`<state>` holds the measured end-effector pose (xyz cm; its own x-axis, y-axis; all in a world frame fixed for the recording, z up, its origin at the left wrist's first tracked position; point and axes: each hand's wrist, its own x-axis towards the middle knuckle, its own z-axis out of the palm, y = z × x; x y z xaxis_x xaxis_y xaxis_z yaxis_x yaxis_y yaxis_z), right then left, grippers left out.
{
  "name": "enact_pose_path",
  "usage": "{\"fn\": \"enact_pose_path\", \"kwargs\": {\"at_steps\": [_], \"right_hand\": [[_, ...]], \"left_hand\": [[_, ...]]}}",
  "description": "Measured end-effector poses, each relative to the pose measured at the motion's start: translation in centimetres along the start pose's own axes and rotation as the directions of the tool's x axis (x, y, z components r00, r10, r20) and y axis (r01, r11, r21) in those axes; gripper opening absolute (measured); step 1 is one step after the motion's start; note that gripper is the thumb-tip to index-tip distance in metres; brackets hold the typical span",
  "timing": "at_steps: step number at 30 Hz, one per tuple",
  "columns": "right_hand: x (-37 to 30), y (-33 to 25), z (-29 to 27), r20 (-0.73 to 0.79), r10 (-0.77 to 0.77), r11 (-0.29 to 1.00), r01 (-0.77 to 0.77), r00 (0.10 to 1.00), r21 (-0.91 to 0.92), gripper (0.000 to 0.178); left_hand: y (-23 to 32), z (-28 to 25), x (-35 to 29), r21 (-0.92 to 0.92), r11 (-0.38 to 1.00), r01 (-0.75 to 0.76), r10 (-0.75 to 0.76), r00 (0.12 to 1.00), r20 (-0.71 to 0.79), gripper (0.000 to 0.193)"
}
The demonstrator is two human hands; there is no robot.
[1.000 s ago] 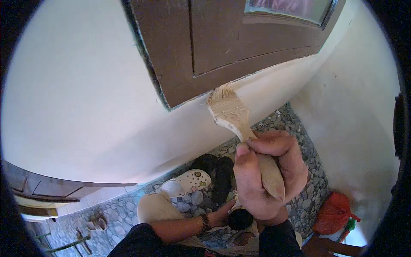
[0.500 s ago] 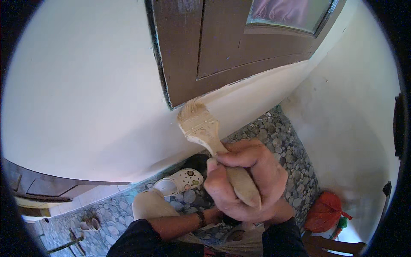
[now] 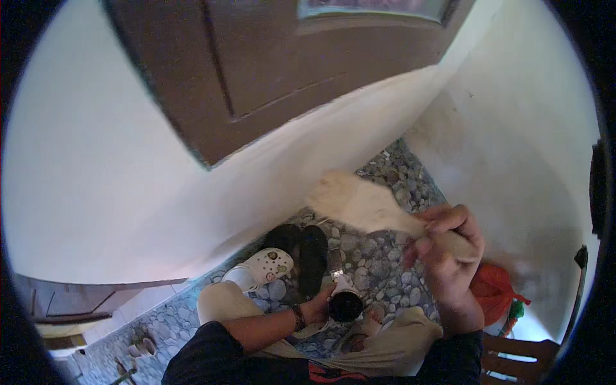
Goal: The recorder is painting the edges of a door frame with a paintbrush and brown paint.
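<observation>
My right hand (image 3: 452, 250) is closed around the handle of a pale paintbrush (image 3: 369, 206), blurred by motion. Its bristles point left, in front of the wall below the brown panelled woodwork (image 3: 276, 96), apart from its lower edge. Lower down, between my knees, my left hand (image 3: 318, 307) grips the side of a small white container (image 3: 345, 282). Its round mouth looks black inside; whether that is paint I cannot tell. A dark beaded bracelet circles my left wrist.
White clogs (image 3: 272, 265) and black footwear (image 3: 313, 256) rest on the pebbled floor (image 3: 385, 256) by the wall (image 3: 160, 212). To the right are a red bag (image 3: 493, 294) and a brown wooden chair (image 3: 520, 356). Other shoes (image 3: 142, 347) lie at lower left.
My right hand has swung the brush right and away from the lower corner of the brown woodwork. The container in my left hand now shows. The whole view has shifted.
</observation>
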<state>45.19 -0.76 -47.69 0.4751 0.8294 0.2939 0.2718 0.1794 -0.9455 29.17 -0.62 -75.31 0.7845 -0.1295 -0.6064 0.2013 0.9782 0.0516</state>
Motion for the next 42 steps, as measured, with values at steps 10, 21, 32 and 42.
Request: {"fn": "enact_pose_path", "kwargs": {"at_steps": [10, 21, 32, 42], "right_hand": [[-1.4, 2.3, -11.6, -0.342, 0.201, 0.876, -0.012, 0.918, 0.483, 0.022], [-5.1, -14.8, -18.0, -0.486, 0.615, 0.443, 0.237, 0.622, 0.864, 0.020], [-23.7, -52.3, -20.2, -0.904, 0.327, 0.918, 0.134, 0.274, 0.372, 0.018], [-52.2, -64.1, -34.9, -0.997, -0.077, 0.692, -0.720, -0.009, -0.047, 0.015]], "left_hand": [[0.4, 2.4, 2.0, -0.248, 0.941, 0.233, -0.068, 0.843, 0.534, 0.050], [-5.1, 16.2, -10.8, -0.394, 0.822, 0.412, -0.116, 0.797, 0.592, 0.077], [-6.6, 31.0, -35.2, 0.362, 0.871, 0.332, -0.392, 0.914, 0.107, 0.033], [-17.6, 34.3, -45.9, 0.068, 0.996, 0.054, -0.070, 0.960, 0.273, 0.046]]}}
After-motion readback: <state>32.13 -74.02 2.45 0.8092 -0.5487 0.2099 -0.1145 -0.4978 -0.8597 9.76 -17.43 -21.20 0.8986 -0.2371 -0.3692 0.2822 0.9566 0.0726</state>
